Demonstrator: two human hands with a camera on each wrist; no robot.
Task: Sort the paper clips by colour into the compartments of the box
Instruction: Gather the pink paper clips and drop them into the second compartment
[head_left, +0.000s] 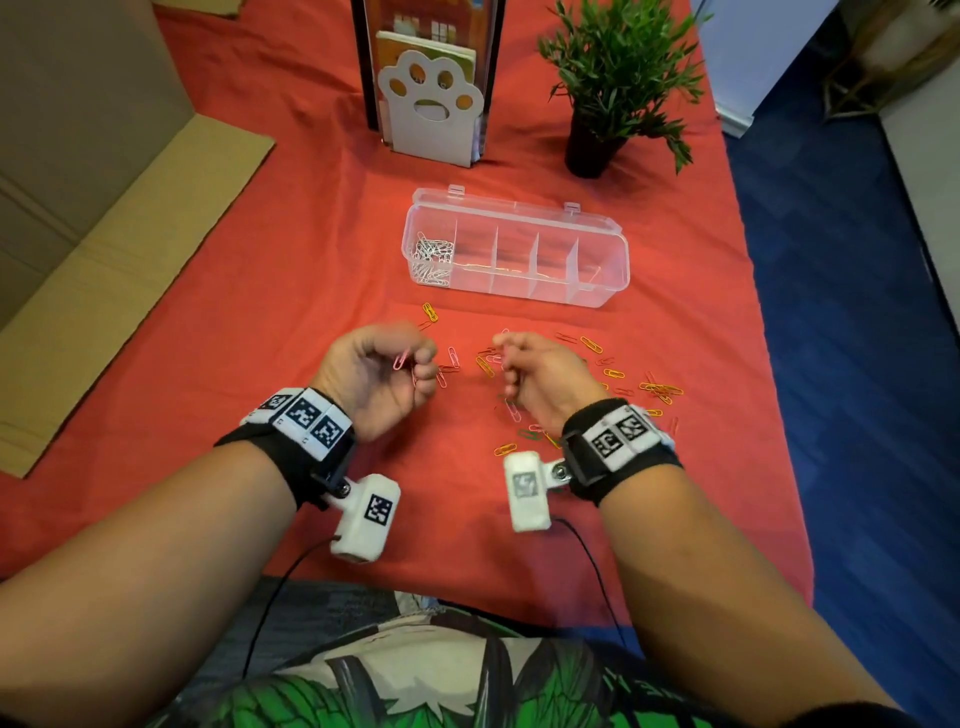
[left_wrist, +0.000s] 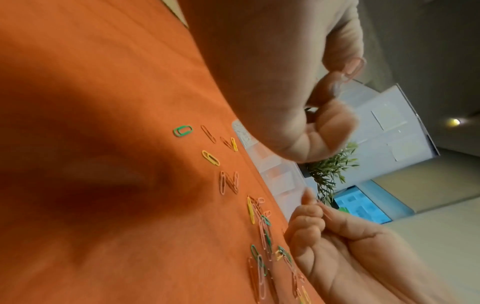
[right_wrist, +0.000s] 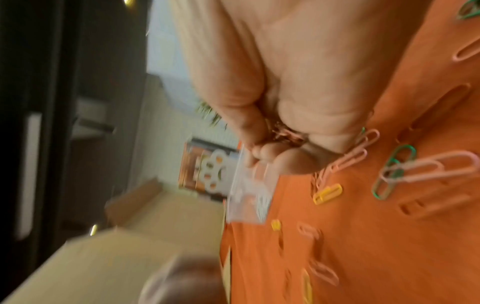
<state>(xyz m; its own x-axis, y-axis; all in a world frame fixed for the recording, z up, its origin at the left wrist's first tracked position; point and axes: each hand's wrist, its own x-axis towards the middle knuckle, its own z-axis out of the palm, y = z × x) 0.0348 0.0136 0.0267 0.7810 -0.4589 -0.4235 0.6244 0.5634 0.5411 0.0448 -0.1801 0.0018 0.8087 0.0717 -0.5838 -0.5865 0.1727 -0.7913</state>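
box (head_left: 602, 260) lies ahead of both hands, long axis crosswise, white clips filling its left end compartment | left hand (head_left: 382, 376) raised, curled, a pink clip (head_left: 401, 359) pinched | right hand (head_left: 540, 376) nearer the loose clips (head_left: 613, 374), curled round pink clips | worktop (head_left: 291, 270) beneath

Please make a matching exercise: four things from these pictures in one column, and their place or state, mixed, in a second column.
1. left hand
2. white paper clips
3. plant
4. yellow paper clip

A. in the box's leftmost compartment
B. lying on the cloth just in front of the box
C. holds a pink paper clip
D. stands behind the box, to the right

Pairs: 1-C, 2-A, 3-D, 4-B
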